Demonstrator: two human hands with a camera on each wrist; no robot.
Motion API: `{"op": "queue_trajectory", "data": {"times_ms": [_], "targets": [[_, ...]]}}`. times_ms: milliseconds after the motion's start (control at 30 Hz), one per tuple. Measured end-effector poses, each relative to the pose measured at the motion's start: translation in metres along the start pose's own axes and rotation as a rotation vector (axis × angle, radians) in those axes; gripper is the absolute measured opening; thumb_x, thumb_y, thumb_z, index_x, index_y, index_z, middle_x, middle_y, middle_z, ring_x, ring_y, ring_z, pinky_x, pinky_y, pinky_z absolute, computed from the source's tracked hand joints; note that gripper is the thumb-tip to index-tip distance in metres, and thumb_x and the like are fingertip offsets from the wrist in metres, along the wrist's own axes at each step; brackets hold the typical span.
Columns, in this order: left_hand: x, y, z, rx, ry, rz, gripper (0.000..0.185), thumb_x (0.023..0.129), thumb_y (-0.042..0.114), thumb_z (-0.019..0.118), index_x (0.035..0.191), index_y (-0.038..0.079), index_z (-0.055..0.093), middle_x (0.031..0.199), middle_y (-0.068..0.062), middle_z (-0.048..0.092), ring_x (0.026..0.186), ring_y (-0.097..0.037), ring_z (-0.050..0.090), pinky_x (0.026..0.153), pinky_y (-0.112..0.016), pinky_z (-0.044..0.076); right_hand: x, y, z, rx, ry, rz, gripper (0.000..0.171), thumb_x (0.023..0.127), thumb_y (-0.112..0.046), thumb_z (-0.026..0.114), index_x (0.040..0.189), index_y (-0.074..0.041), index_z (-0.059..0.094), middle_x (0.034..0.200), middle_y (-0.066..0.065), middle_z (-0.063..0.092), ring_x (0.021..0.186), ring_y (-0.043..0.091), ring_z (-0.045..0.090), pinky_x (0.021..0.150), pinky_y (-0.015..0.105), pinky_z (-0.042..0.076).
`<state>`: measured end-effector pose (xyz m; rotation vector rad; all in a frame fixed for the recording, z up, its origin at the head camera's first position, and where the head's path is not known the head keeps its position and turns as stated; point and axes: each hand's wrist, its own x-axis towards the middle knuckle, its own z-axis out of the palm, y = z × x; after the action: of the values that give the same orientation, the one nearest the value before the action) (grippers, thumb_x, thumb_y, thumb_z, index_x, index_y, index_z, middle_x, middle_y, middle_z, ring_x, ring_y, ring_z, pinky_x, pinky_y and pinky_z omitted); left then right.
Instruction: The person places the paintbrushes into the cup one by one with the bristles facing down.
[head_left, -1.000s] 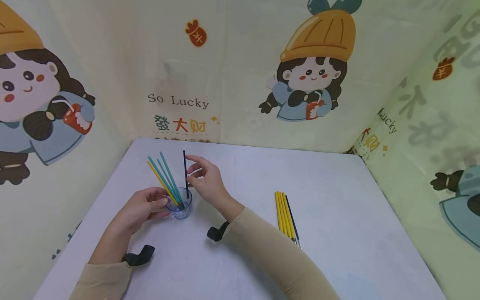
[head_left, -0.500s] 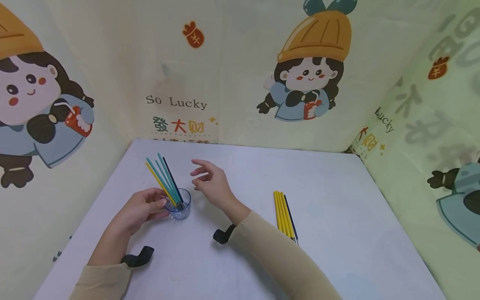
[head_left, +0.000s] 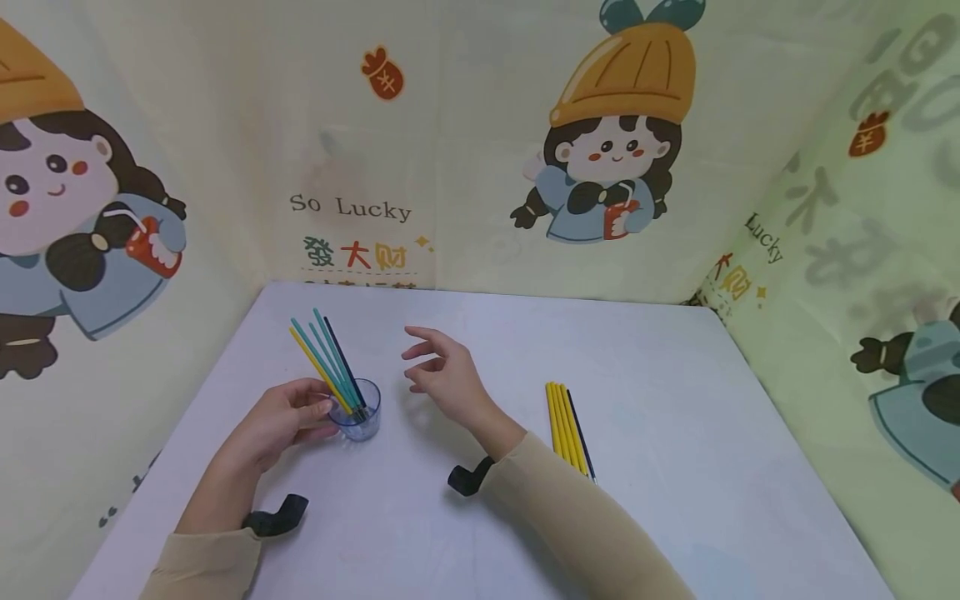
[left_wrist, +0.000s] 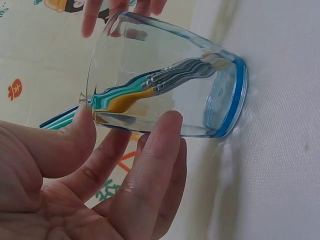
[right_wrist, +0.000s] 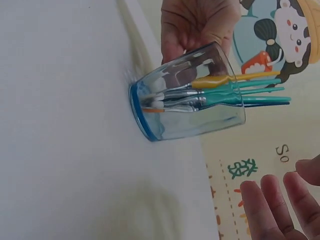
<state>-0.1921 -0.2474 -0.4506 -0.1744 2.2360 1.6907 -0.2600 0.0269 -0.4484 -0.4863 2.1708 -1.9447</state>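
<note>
A clear glass (head_left: 365,427) with a blue base stands upright at the table's left. My left hand (head_left: 281,421) holds it from the left side; in the left wrist view the thumb is at its rim and the fingers lie along its wall. Several paintbrushes (head_left: 330,360) lean in the glass, bristles down: teal, yellow and dark handles. In the right wrist view their metal ferrules (right_wrist: 182,100) show through the wall. My right hand (head_left: 453,375) hovers to the right of the glass, apart from it, fingers loosely spread and holding nothing.
Several yellow paintbrushes (head_left: 564,425) and a dark one (head_left: 581,433) lie side by side on the white table (head_left: 675,417), partly behind the right sleeve (head_left: 585,517). Printed cloth walls (head_left: 480,167) enclose the table at the back and sides.
My right hand let go of a dark paintbrush, which dropped from upright to lean with the others in the glass. The hand then drew away to the right. The left hand stayed.
</note>
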Motion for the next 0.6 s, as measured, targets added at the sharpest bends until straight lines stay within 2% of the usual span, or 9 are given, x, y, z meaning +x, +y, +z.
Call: {"op": "queue_trajectory", "data": {"times_ms": [167,400,600], "targets": [[0.0,-0.001,-0.001,0.001,0.001,0.0,0.042,0.108,0.013,0.065,0.145,-0.006,0.056,0.123,-0.018,0.069,0.106,-0.017,0.075,0.09,-0.033,0.068,-0.009,0.002,-0.014,0.013,0.021,0.012,0.063,0.098,0.003,0.071,0.152,-0.029,0.061,0.131,0.023,0.069,0.112,0.053,0.072,0.079,0.035,0.07],[-0.002,0.0,0.0,0.006,0.007,-0.009,0.044,0.108,0.014,0.065,0.147,-0.006,0.055,0.125,-0.019,0.068,0.106,-0.016,0.075,0.089,-0.033,0.068,-0.021,0.004,-0.035,-0.007,0.059,0.032,0.063,0.098,0.001,0.072,0.152,-0.029,0.06,0.129,0.017,0.07,0.113,0.052,0.072,0.079,0.036,0.07],[-0.002,0.0,0.001,0.004,0.006,-0.01,0.044,0.108,0.014,0.065,0.147,-0.006,0.055,0.125,-0.019,0.068,0.105,-0.015,0.075,0.09,-0.033,0.068,-0.031,0.008,-0.048,-0.02,0.082,0.043,0.062,0.098,0.001,0.071,0.153,-0.027,0.059,0.134,0.025,0.067,0.113,0.05,0.072,0.08,0.038,0.07]]}}
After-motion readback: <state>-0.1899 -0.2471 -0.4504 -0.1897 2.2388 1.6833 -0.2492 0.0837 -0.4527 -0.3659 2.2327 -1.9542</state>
